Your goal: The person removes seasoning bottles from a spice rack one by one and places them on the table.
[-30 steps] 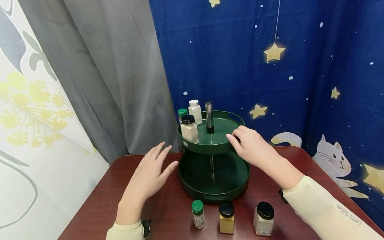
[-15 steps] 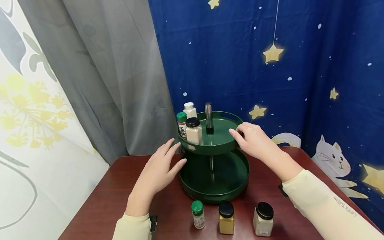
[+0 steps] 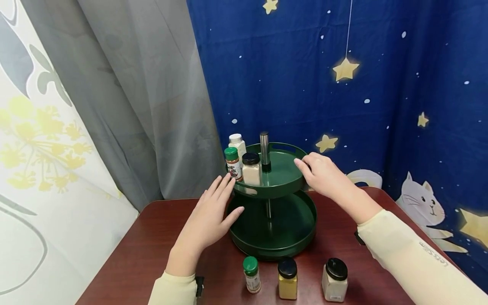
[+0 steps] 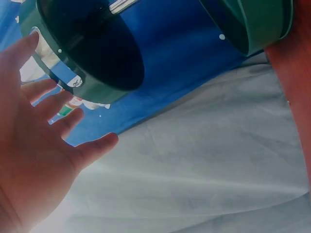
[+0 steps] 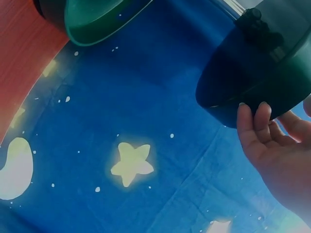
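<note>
A green two-tier turntable stands on the table, its upper tray (image 3: 276,191) and lower tray (image 3: 272,251) joined by a metal post (image 3: 264,148). At the upper tray's right side, my right hand (image 3: 325,178) grips the rim, thumb over the edge and fingertips on the outer wall (image 5: 252,111). My left hand (image 3: 207,218) has its fingers spread at the left of that tray, beside its handle cutout in the left wrist view. Grouped at the tray's left are a green-capped spice bottle (image 3: 234,167), a white-capped bottle (image 3: 238,146) and a black-capped jar (image 3: 251,173).
In front of the turntable stand a green-capped shaker (image 3: 252,279), a black-capped jar of yellow powder (image 3: 287,284) and another black-capped jar of pale powder (image 3: 335,286). A grey curtain (image 3: 126,93) and a blue starry curtain (image 3: 286,84) hang behind the red-brown table (image 3: 137,250).
The upper tray has turned, bringing its bottles and jar round toward the front. My right hand has shifted slightly right and back; my left hand has moved right, up to the tray.
</note>
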Motion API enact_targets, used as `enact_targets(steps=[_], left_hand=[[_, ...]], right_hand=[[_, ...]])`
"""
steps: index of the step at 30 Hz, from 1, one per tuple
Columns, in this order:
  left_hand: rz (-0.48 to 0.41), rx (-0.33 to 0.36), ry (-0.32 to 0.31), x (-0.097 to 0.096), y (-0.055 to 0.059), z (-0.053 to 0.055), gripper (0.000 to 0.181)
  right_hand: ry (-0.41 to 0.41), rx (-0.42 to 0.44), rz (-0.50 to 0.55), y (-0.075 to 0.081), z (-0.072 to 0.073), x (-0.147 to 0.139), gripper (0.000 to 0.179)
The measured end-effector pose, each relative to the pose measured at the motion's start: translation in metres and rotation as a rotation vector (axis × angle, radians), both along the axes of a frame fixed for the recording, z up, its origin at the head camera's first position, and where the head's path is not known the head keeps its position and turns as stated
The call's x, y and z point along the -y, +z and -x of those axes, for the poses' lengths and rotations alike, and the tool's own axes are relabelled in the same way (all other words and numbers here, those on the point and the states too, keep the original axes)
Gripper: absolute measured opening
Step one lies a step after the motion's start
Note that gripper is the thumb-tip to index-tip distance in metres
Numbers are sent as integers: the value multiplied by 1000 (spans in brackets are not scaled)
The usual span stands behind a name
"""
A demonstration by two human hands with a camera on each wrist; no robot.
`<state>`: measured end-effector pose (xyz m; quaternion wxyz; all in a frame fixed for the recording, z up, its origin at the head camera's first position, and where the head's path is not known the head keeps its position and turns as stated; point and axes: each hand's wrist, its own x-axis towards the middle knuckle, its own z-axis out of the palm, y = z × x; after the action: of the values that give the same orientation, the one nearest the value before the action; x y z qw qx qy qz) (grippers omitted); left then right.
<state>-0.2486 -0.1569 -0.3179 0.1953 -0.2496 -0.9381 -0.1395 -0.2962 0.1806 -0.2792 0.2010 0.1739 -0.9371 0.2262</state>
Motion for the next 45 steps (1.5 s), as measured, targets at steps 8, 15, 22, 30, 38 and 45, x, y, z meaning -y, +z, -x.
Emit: enact_targets(steps=[8,15,22,30,38,45], left_hand=[[19,3,3,-5,3,-7,78],[36,-22,6,-6,5,-9,79],[34,-26,16,-4,4,-11,79],[35,-38,29,-1,2,-12,77],[26,-14,43,3,1,-13,77],[21,3,60,6,0,-13,78]], right_hand=[[-7,-220,-102,-6,-15,9,36],[264,-589,-144,-7,-46,38,13],[355,-587,-163,-10,-57,56,22],[327,-471,-179,-12,-61,57,27],[284,-382,-181,-15,-61,51,32],[256,-358,-131,-16,-59,41,23]])
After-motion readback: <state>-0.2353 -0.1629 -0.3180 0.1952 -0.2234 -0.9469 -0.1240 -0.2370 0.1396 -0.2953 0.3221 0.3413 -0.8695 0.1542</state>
